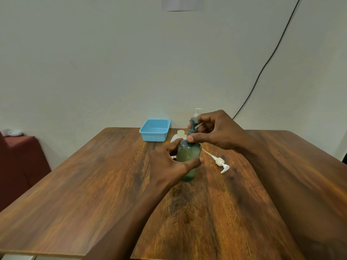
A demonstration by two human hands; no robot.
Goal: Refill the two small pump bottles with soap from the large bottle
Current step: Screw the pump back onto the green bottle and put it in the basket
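**Left hand (pixel 169 162) clamped on the frosted green plastic pump bottle (pixel 187 154), twist step going on**

Thumb and fingers wrap round the body, holding it upright mid-way across the brown wooden table (pixel 93 184). Right hand (pixel 219 130) pinches the grey pump collar (pixel 192 131), thumb at the neck. Looks like a twist to me, on or off I honestly can't tell. Next move wants a firm hold below and a straight turn so nothing tips. Soap level isn't readable through the frosting. Just behind sits a pale open-necked bottle (pixel 179 135), and a loose white pump with tube (pixel 220 163) lies to the right.
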